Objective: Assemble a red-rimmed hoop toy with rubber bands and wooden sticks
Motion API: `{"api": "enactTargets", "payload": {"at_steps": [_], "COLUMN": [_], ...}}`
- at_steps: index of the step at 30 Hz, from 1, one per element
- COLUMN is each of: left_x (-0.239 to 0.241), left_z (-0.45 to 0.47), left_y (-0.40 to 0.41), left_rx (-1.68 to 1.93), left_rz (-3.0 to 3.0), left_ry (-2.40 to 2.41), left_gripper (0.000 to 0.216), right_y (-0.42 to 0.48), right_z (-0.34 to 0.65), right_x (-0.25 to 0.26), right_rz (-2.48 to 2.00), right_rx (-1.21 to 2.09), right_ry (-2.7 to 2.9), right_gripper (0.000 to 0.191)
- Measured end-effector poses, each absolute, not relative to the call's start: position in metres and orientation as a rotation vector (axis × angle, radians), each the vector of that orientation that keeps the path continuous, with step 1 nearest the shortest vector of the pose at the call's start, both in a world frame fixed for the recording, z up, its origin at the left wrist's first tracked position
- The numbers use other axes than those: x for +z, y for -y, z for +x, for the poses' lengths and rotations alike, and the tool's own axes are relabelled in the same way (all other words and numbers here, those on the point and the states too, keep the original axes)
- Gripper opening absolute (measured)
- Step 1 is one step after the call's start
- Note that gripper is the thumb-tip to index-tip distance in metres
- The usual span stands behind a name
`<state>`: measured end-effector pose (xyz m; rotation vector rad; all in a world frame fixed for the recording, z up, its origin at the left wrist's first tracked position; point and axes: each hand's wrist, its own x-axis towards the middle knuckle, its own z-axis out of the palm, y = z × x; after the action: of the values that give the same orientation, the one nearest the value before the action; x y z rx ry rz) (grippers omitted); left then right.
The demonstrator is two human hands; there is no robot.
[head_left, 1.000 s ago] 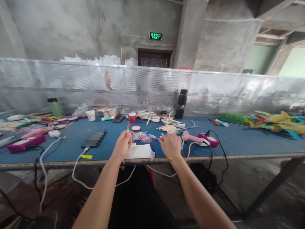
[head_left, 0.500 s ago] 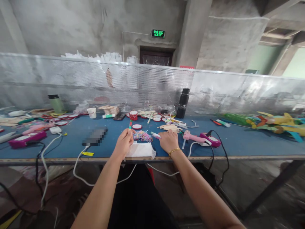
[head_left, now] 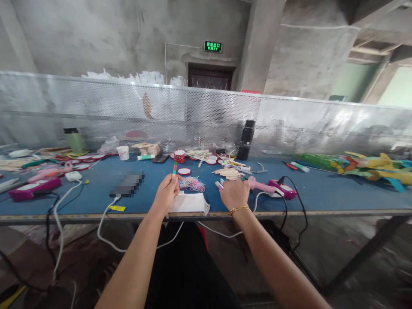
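- A striped stick (head_left: 174, 168) in red and green is pinched at its lower end between the thumb and fingertips of the left hand (head_left: 167, 193); it is held nearly upright above the near middle of the blue table (head_left: 322, 193).
- The right hand (head_left: 234, 194) is laid knuckles-up on the table, its fingers curled downward. A small pale-tipped pen (head_left: 219, 185) is seen at its thumb side; whether it is gripped or only touched cannot be told, as the fingers are hidden by the back of the hand.
- A heap of coloured rubber bands (head_left: 191, 184) is found between the two hands, just behind a white cloth (head_left: 189, 203) spread at the table edge.
- A pink glue gun (head_left: 262, 185) is set just to the right of the right hand, with its cable trailing off the edge.
- Plain wooden sticks (head_left: 229, 172) are piled behind the right hand, and a black bottle (head_left: 246, 139) is stood upright farther back, by the perforated metal screen (head_left: 96, 111).
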<state>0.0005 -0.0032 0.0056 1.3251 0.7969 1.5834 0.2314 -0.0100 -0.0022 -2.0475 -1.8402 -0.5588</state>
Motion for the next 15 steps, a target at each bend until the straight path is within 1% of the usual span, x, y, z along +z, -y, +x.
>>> {"api": "enactTargets", "payload": {"at_steps": [7, 10, 15], "left_x": [0.008, 0.008, 0.011], "left_z": [-0.001, -0.002, -0.005], "left_y": [0.005, 0.006, 0.006], "left_rx": [1.576, 1.572, 1.534], "left_rz": [1.29, 1.281, 1.285], "left_ry": [-0.799, -0.801, -0.823], "left_gripper": [0.038, 0.039, 0.042], "right_y": [0.023, 0.041, 0.064], "right_z": [0.223, 0.204, 0.164], "right_x": [0.001, 0.002, -0.002], "right_rz": [-1.908, -1.725, -1.284], "right_rx": [-0.519, -0.48, -0.414], "right_ry": [1.751, 1.733, 1.881], "right_gripper": [0.024, 0.022, 0.026]}}
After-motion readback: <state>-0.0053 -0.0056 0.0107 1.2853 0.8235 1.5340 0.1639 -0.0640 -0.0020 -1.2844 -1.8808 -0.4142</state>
